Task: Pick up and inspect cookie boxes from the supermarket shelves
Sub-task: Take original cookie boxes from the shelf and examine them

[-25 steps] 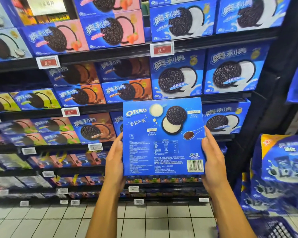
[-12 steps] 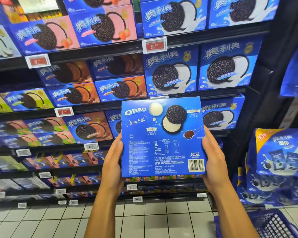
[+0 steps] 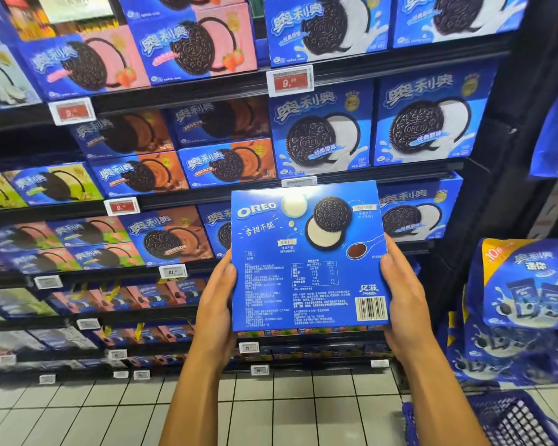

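I hold a blue Oreo cookie box upright in front of the shelves, its back panel with nutrition table and barcode facing me. My left hand grips its left edge and my right hand grips its right edge, fingers wrapped behind. On the shelves behind stand more cookie boxes: classic blue ones, chocolate ones, strawberry ones.
Dark shelves carry red and white price tags. Large blue bags of mini cookies are stacked at the right. A blue shopping basket sits at lower right on the white tiled floor.
The view has shifted slightly right and down, bringing the basket into sight. The box stays held by both hands in the same grip, back panel toward me.
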`<state>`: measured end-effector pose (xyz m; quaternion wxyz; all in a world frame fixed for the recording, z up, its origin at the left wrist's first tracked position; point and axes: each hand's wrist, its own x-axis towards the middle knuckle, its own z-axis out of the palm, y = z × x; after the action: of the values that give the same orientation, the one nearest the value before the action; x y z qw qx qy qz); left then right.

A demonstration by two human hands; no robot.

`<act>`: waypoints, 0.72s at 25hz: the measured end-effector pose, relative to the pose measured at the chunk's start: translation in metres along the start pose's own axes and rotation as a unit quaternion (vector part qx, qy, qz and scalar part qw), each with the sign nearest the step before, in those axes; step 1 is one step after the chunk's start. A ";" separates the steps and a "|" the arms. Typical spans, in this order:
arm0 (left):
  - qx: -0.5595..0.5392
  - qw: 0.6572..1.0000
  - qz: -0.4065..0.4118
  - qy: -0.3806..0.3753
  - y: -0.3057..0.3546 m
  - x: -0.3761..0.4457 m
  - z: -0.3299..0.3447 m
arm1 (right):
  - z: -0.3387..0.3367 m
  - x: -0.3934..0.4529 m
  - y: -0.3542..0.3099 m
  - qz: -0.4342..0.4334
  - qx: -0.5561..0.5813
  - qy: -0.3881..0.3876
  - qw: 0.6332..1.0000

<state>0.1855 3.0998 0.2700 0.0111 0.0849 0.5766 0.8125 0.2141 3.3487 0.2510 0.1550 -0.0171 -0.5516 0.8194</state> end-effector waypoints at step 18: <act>0.098 0.989 -0.092 0.062 0.019 0.000 0.001 | -0.007 0.004 -0.019 0.151 0.051 0.046 0.986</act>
<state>0.1874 3.0942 0.2885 0.0418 -0.0182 0.6581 0.7515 0.2163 3.3624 0.2657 0.0555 -0.1304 -0.4923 0.8588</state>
